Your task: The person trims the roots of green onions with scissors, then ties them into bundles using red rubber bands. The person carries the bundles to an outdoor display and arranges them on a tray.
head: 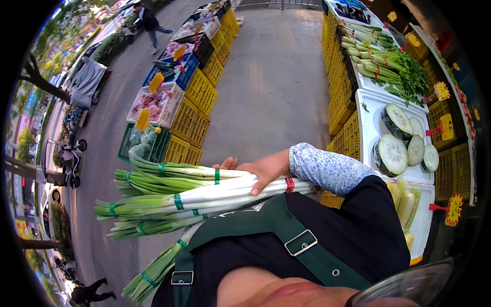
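Several long bunches of leek-like green onions (215, 193) lie across my chest, white ends to the right and green tops to the left. Green tape binds them, with red tape near the white ends. My right hand (264, 172) lies over the white stalks and clasps them against my dark green apron (238, 224), thumb on the near side. The patterned oversleeve (330, 167) covers that forearm. Another bunch (161, 264) slants down at the lower left, beside the apron strap. My left hand is out of view, perhaps hidden beneath the bunches.
Yellow crates (190, 119) carry bins of bagged produce on the left. On the right, white trays (368, 153) hold cut winter melon (391, 153), celery (379, 63) and pale gourds. A paved aisle (268, 76) runs between. A person walks at the upper left, another at the lower left.
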A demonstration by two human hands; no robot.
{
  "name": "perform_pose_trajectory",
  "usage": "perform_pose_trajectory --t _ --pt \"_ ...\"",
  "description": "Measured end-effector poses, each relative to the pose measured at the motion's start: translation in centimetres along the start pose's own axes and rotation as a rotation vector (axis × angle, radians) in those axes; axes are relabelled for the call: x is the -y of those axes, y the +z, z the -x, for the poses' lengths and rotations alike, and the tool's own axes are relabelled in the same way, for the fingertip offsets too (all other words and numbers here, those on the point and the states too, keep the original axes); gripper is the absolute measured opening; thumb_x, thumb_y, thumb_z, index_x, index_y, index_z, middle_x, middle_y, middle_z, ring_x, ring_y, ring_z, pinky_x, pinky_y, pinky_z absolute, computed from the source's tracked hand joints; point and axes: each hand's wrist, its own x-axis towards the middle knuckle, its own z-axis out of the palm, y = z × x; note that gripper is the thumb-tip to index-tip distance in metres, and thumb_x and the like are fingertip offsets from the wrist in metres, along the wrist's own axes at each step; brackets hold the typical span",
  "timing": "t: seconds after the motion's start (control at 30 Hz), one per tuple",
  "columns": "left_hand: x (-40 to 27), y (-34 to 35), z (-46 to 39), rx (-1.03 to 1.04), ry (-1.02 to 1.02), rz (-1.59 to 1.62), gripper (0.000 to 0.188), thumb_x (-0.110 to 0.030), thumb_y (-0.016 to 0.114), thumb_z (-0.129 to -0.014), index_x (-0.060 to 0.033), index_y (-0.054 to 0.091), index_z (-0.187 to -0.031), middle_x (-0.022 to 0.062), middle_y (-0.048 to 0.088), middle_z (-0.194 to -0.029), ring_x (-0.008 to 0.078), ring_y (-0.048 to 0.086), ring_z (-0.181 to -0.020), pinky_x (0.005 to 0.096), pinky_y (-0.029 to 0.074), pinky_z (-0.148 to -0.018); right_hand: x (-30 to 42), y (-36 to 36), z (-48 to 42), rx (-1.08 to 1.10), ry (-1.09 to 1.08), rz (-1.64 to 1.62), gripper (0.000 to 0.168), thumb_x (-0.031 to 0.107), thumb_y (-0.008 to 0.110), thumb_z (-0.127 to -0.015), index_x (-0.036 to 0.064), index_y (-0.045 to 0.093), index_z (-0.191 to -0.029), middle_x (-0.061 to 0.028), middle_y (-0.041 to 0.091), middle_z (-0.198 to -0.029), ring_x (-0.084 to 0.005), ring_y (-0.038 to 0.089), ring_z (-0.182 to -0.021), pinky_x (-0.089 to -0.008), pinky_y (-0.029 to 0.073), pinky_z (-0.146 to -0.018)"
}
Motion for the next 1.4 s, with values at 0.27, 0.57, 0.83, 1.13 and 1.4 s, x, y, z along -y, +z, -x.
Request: perform_pose_trajectory --t 0.27,0.57,0.83,1.13,1.4 --pt "0.0 -11.3 -22.0 0.126 -0.109 0.078 0.079 -0.043 0.073 -0.091 -0.0097 0.037 -0.152 0.0085 0.046 -0.151 0.0288 0.041 -0.142 0.0494 0.030 -0.122 -4.3 -21.0 2.2 -0.239 0.026 -0.069 0.108 0.059 0.077 -0.085 -0.004 0.025 -0.156 -0.0248 0.047 -0.149 -0.0330 0.043 -0.142 -0.0444 0.035 -0.117" --pt "3.3 -20.1 -50.6 0.351 -0.366 0.109 0.082 -0.044 0.075 -0.090 -0.0098 0.036 -0.153 0.0083 0.045 -0.152 0.0284 0.041 -0.143 0.0490 0.030 -0.122 -7.3 -37.4 10.9 -0.731 -0.008 -0.275 0.110 0.061 0.079 -0.080 0.000 0.027 -0.155 -0.0219 0.048 -0.147 -0.0283 0.048 -0.137 -0.0394 0.038 -0.114" --pt "10.5 -25.3 -72.0 0.576 -0.628 0.007 0.084 -0.044 0.077 -0.089 -0.0099 0.035 -0.154 0.0081 0.045 -0.153 0.0281 0.040 -0.144 0.0486 0.030 -0.122 -15.7 -49.2 19.9 -1.163 -0.098 -0.282 0.098 0.064 0.071 -0.086 0.002 0.033 -0.150 -0.0202 0.053 -0.140 -0.0278 0.051 -0.131 -0.0397 0.039 -0.112" --pt "18.0 -23.5 -95.1 0.711 -0.719 -0.022 0.087 -0.044 0.079 -0.088 -0.0100 0.034 -0.156 0.0079 0.044 -0.155 0.0277 0.040 -0.144 0.0482 0.030 -0.122 -16.7 -61.9 33.2 -1.422 -0.090 -0.352 0.112 0.071 0.072 -0.081 -0.002 0.028 -0.154 -0.0176 0.046 -0.148 -0.0225 0.043 -0.138 -0.0365 0.033 -0.116" --pt "25.9 2.0 -121.5 0.608 -0.711 0.175 0.058 -0.028 0.068 -0.099 -0.0026 0.045 -0.146 0.0136 0.058 -0.141 0.0303 0.059 -0.127 0.0483 0.050 -0.108 -13.5 -75.0 47.4 -1.991 -0.497 -0.349 0.108 0.062 0.074 -0.082 0.000 0.028 -0.158 -0.0192 0.050 -0.149 -0.0259 0.056 -0.130 -0.0367 0.044 -0.111"
